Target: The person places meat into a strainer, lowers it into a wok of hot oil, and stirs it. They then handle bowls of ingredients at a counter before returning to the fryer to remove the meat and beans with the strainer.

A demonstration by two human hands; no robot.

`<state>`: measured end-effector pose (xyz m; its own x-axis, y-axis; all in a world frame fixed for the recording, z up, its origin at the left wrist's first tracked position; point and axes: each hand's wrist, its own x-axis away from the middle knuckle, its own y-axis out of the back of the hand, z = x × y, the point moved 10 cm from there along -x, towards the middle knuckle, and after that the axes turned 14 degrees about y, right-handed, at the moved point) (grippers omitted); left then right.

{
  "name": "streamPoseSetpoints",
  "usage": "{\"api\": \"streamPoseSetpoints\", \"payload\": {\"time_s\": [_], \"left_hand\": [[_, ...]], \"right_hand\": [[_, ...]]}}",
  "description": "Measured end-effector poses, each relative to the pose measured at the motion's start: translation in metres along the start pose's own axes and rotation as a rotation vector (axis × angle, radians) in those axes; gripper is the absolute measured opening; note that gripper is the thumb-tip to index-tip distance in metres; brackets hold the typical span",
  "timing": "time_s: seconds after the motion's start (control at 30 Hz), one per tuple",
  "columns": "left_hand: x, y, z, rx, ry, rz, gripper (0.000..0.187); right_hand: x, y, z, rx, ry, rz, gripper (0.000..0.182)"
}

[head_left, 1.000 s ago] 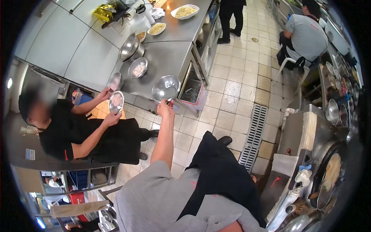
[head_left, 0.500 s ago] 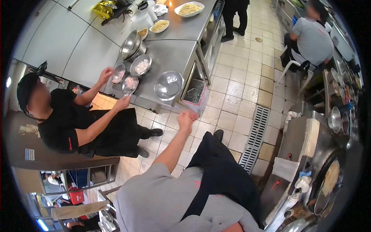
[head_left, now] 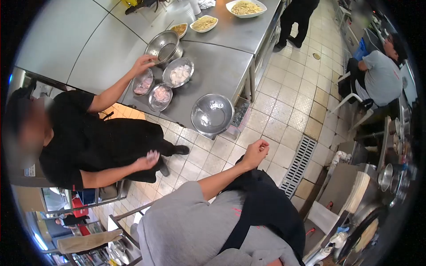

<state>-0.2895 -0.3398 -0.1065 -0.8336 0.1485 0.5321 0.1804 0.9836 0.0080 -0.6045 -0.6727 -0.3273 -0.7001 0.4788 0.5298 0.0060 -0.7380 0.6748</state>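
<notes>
My left hand point(head_left: 256, 154) hangs in the air over the tiled floor, fingers curled in, with nothing visible in them. It is nearest to the large metal bowl point(head_left: 213, 114) at the corner of the steel table point(head_left: 222, 62), but apart from it. That bowl looks bare and shiny inside. Three smaller metal bowls stand farther left: one with pale white pieces point(head_left: 179, 74), one with pinkish raw pieces point(head_left: 160, 96), and another with pinkish pieces point(head_left: 143, 83). My right hand is out of view; only a bit of skin shows at the bottom edge.
A co-worker in black point(head_left: 120, 137) stands at left, one hand by the deep metal bowls point(head_left: 163, 46). White dishes of food point(head_left: 246, 8) sit at the back. A seated person point(head_left: 377, 77), a floor drain grate point(head_left: 298, 166) and a stove pan point(head_left: 366, 239) are right.
My left hand has moved right, away from the table. The co-worker has let go of the small bowl, lowering one hand and reaching the other toward the deep bowls. My view has shifted.
</notes>
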Motion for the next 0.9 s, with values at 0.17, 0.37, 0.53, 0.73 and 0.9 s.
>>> {"api": "streamPoseSetpoints", "payload": {"time_s": [0.17, 0.37, 0.53, 0.73, 0.9], "left_hand": [[-0.017, 0.002, -0.047, -0.163, -0.122, -0.020, 0.018], [-0.032, -0.003, -0.084, -0.253, -0.194, -0.040, 0.018], [-0.058, -0.012, -0.093, -0.342, -0.219, -0.073, 0.017], [-0.096, -0.027, -0.125, -0.395, -0.215, -0.149, 0.019], [-0.137, -0.055, -0.169, -0.384, -0.258, -0.194, 0.021]], "right_hand": [[-0.026, 0.007, 0.040, 0.026, 0.040, 0.029, 0.029], [-0.057, 0.023, 0.062, 0.049, 0.059, 0.059, 0.029], [-0.109, 0.028, 0.071, 0.053, 0.092, 0.103, 0.030], [-0.204, 0.040, 0.096, 0.048, 0.197, 0.179, 0.030], [-0.303, 0.063, 0.148, 0.044, 0.322, 0.200, 0.031]]}}
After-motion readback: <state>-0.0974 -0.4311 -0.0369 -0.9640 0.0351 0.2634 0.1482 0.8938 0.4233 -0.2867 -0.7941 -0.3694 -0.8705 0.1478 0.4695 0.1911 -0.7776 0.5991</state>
